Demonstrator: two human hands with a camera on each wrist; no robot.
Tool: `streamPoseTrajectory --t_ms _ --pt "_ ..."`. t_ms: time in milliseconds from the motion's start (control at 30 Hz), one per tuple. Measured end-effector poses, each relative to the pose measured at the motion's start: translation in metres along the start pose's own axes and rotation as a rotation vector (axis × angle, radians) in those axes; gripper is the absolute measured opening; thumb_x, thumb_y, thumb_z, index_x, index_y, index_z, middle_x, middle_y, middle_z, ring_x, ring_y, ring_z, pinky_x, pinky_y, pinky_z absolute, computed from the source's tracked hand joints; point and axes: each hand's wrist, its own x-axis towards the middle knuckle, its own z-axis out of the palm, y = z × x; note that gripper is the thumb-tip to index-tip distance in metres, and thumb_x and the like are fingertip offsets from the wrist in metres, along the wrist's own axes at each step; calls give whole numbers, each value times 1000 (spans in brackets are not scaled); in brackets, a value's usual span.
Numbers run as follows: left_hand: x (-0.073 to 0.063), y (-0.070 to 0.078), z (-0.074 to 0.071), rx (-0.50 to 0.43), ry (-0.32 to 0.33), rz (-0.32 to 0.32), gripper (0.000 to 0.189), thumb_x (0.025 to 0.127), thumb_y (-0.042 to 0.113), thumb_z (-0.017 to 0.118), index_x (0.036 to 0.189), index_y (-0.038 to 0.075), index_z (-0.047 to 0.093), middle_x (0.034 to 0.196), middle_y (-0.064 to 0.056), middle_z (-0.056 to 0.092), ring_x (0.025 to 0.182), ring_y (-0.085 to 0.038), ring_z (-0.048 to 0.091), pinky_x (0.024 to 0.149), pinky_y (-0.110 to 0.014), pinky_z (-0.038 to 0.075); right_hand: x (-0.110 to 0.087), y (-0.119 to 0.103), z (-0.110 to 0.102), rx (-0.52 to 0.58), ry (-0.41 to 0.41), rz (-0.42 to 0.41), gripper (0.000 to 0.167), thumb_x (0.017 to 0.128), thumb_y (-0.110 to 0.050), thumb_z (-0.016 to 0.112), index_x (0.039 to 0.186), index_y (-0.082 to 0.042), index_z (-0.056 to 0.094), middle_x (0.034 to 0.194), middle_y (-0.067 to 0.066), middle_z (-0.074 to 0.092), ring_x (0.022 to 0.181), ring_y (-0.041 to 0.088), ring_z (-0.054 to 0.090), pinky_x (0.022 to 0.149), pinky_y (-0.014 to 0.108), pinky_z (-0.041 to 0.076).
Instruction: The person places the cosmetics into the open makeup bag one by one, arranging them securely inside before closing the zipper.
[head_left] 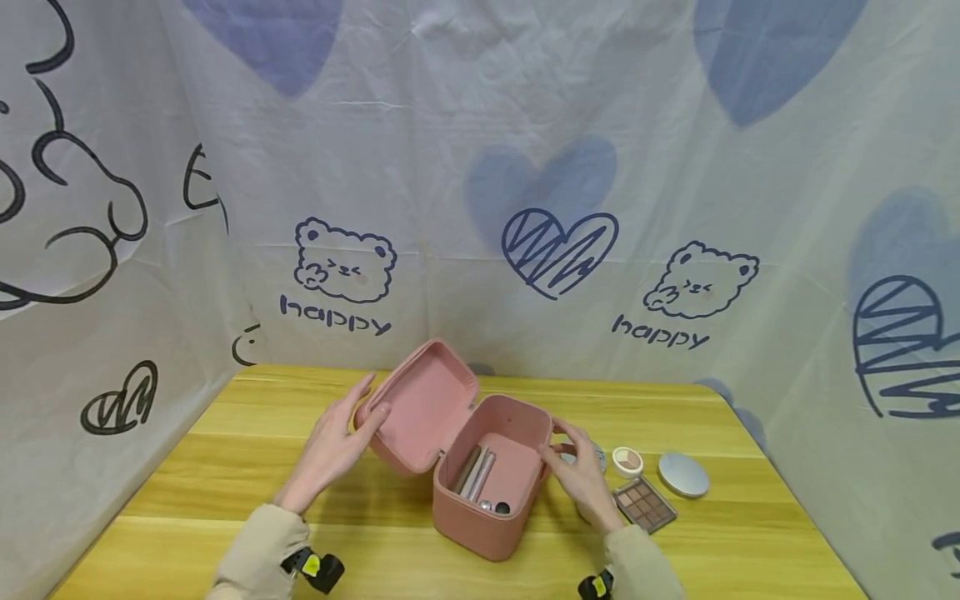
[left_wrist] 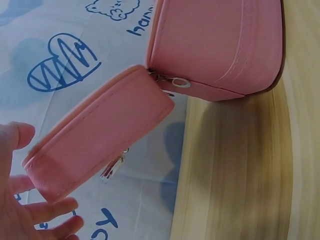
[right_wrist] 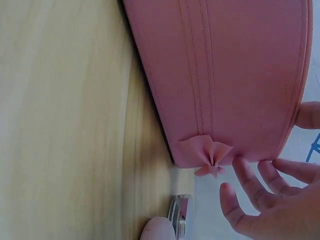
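Observation:
A pink makeup case [head_left: 480, 525] stands on the wooden table with its lid [head_left: 423, 408] tipped back to the left. My left hand [head_left: 330, 446] holds the lid's outer end, thumb over the rim and fingers spread along the outside. At the case's right rim, my right hand [head_left: 585, 471] grips the wall, its thumb inside and other fingers outside. Several slim tubes [head_left: 474, 475] lie along the left inside the case, near a small black round piece [head_left: 502, 507]. A pink bow [right_wrist: 207, 152] decorates the outside wall in the right wrist view.
Right of the case lie a silver round compact [head_left: 684, 475], a brown eyeshadow palette [head_left: 645, 504] and a small three-colour pan [head_left: 627, 462]. Another round compact [head_left: 600, 457] is partly hidden behind my right hand. A printed white curtain [head_left: 450, 167] hangs behind the table [head_left: 360, 550].

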Motion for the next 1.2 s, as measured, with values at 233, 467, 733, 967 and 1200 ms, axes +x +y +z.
streamPoseTrajectory --t_ms 233,467,733,967,1200 --pt "-3 0 -3 -17 -34 27 60 104 40 53 156 12 38 153 -20 49 138 -46 49 111 -64 40 5 -2 0 28 -6 31 55 96 -9 66 147 -2 48 144 23 49 120 35 57 83 25 51" --pt "-8 0 -6 -24 -51 28 59 104 37 54 156 16 38 153 -21 48 136 -47 49 110 -65 40 12 -1 2 66 -16 74 53 96 -10 66 146 -5 51 145 19 51 120 32 56 84 26 50" --pt "-11 2 -6 -20 -60 42 62 102 35 57 157 12 37 151 -23 49 135 -48 50 109 -66 41 15 -2 3 68 -27 116 51 97 -14 66 146 -9 52 146 15 53 124 31 53 89 27 50" --pt "-15 5 -7 -32 -99 46 67 100 35 59 157 11 34 150 -28 48 131 -48 53 105 -64 46 21 -3 1 37 -50 139 49 98 -19 64 146 -12 54 148 13 53 128 32 52 100 40 50" --pt "-19 7 -11 -89 -161 49 74 95 34 65 157 8 34 150 -29 48 129 -46 55 104 -60 49 27 -2 -1 -25 -60 45 45 98 -8 61 142 -3 56 145 19 55 122 39 58 96 41 53"
